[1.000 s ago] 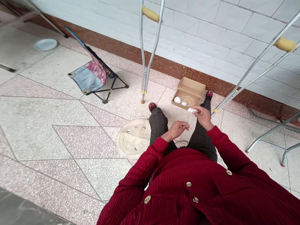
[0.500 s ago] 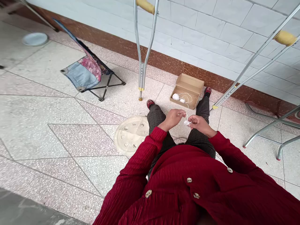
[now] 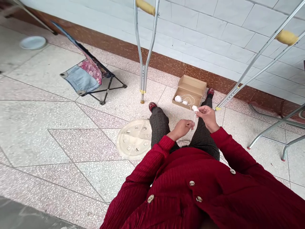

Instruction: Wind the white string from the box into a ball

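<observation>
My right hand point(image 3: 207, 117) pinches a small white bundle of yarn point(image 3: 195, 108) between thumb and fingers, in front of the box. Lower and to the left, my left hand point(image 3: 182, 128) is closed, its fingertips on a white yarn strand point(image 3: 194, 119) that runs taut down from the bundle. Whether a thin tool is also between those fingers is too small to tell. Beyond my hands, an open cardboard box point(image 3: 192, 83) on the floor holds two white yarn balls point(image 3: 178, 99) and loose loops of yarn.
A crutch point(image 3: 143, 78) leans on the tiled wall ahead, another crutch point(image 3: 234, 89) to the right. A folding chair point(image 3: 83, 78) stands left, a round perforated cover point(image 3: 121, 140) beside my leg. Metal stool legs point(image 3: 264, 132) are at right, a pale basin point(image 3: 32, 42) far left.
My right hand has risen and moved slightly right with the yarn bundle. My left hand has dropped lower and a little right, and the strand now stretches between them.
</observation>
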Tool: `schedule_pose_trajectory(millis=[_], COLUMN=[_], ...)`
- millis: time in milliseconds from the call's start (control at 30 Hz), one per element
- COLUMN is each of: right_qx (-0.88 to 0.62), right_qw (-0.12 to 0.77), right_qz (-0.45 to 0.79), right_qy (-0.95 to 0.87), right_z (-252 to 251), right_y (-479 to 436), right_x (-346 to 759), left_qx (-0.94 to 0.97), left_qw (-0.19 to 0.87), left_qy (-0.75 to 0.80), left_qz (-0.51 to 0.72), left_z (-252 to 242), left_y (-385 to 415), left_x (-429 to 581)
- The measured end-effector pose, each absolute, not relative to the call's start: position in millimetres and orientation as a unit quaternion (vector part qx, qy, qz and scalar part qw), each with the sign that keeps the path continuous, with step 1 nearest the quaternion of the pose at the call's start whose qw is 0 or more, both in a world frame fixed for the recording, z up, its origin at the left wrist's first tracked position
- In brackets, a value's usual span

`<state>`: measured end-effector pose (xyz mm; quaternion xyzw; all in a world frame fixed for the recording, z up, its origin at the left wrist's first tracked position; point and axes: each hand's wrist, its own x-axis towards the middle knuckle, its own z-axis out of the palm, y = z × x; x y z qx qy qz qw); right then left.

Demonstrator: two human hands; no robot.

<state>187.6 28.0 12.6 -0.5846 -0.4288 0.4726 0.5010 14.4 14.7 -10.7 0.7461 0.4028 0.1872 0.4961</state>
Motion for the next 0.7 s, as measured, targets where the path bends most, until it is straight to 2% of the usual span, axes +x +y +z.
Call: schedule_pose_trajectory(millis=[67,133,200,267,333,400,467,567,700], right_qx=[-0.629,-0.648,-0.626,-0.581,-0.532,-0.489,-0.472,-0.499,-0.538], right_qw=[0.466,0.388,0.296,0.227,0.198,0.223,0.295,0.414,0.503], right_qz=[0.381,0.303,0.278,0.33,0.454,0.584,0.652,0.637,0.557], right_qy=[-0.492,-0.581,-0.666,-0.708,-0.687,-0.608,-0.516,-0.417,-0.384], right_z=[1,-7,-9,-5,4,16,30,48,54], right_y=[36,36,29,17,5,-4,-7,-6,8], right_x=[196,203,207,207,206,203,201,200,202], left_qx=[0.755,0.767,0.774,0.778,0.782,0.776,0.753,0.722,0.721], left_qw=[0.489,0.473,0.457,0.442,0.434,0.448,0.48,0.524,0.554], left_qy=[0.398,0.401,0.41,0.417,0.413,0.402,0.399,0.397,0.358], left_qz=[0.179,0.166,0.157,0.158,0.17,0.189,0.206,0.215,0.213], left_z=[-8,-5,-3,-1,0,1,3,2,-2], left_y=[13,17,23,30,35,37,36,27,8], left_x=[12,6,-1,-7,-10,-10,-7,0,10])
